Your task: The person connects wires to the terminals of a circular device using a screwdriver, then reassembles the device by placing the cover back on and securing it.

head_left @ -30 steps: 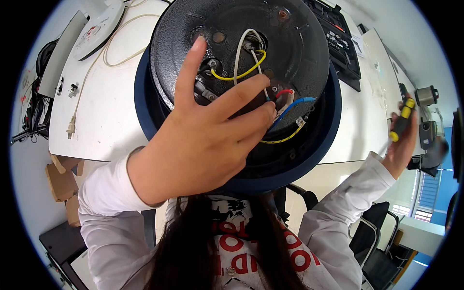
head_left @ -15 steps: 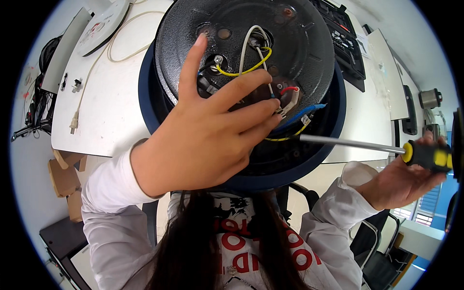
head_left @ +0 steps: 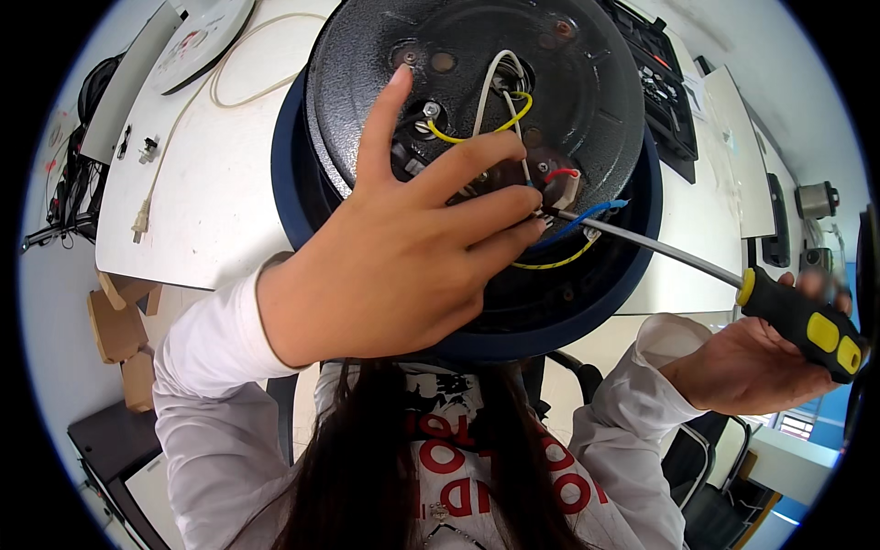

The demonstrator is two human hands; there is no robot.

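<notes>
A round black metal appliance base (head_left: pixel 587 101) lies tilted within a dark blue shell (head_left: pixel 655 188), its wired underside showing. My left hand (head_left: pixel 385 247) is spread across it, the index fingertip on the metal near a small hole. The other fingertips reach the wire connections by a pale block (head_left: pixel 566 191); what lies beneath them is hidden. My right hand (head_left: pixel 752 367) grips a black and yellow screwdriver (head_left: pixel 797 321). Its blade tip meets the wiring just beside my left fingertips. Yellow wire (head_left: pixel 527 112), white wire (head_left: pixel 486 87), a red wire (head_left: pixel 564 171) and blue wire (head_left: pixel 591 214) show around them.
A cream cord with a plug (head_left: pixel 140 223) runs along the left of the white table (head_left: pixel 202 225), near small loose parts (head_left: pixel 148 149). At the far left is a white disc-shaped part (head_left: pixel 206 46). An open black tool case (head_left: pixel 669 119) stands at the far right.
The screwdriver has swung so that its tip moved up and left to the connections at my left fingertips, its handle lower. The base, with my left hand on it, appears shifted slightly right.
</notes>
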